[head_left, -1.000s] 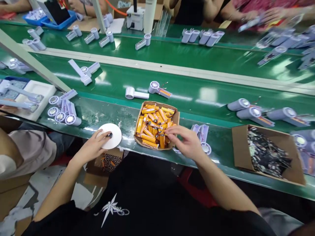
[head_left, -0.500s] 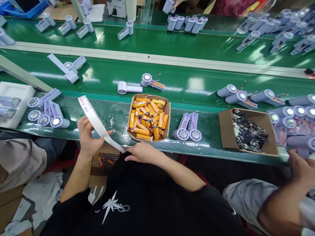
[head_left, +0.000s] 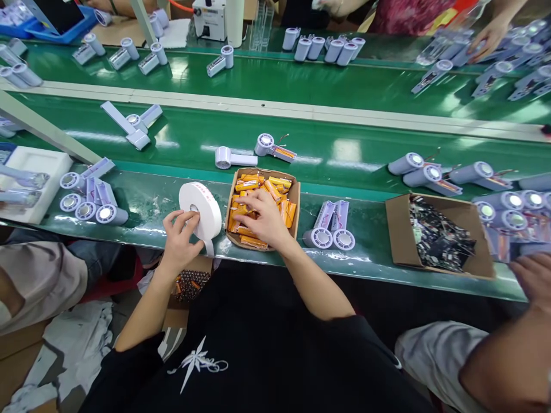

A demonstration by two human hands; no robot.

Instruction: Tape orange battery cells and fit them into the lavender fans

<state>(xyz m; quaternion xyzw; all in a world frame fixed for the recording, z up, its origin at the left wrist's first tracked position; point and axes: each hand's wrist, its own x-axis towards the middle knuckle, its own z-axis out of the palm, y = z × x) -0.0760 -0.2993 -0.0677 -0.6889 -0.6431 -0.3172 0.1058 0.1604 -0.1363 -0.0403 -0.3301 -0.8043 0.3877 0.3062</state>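
My left hand (head_left: 181,238) grips a large roll of white tape (head_left: 209,213), with fingertips at its core. The roll stands on edge near the front of the green bench, and a short tape end hangs down from it. Over a cardboard box (head_left: 296,230) is my right hand (head_left: 264,217), its fingers apart and reaching down among orange wrapped batteries (head_left: 287,209). It covers part of the batteries, and no lifted battery shows in it. To the right of the box lie two lavender handheld fan bodies (head_left: 325,221) with open handles.
A cardboard box of small circuit boards (head_left: 445,238) stands to the right. More fan bodies (head_left: 97,201) sit at left, and others (head_left: 275,148) lie on the green conveyor (head_left: 344,146). Co-workers sit on both sides; a co-worker's hand (head_left: 491,40) is across the line.
The tape roll has turned from edge-on to showing its side and moved right with my left hand. My right hand has left the tape end and moved up into the battery box.
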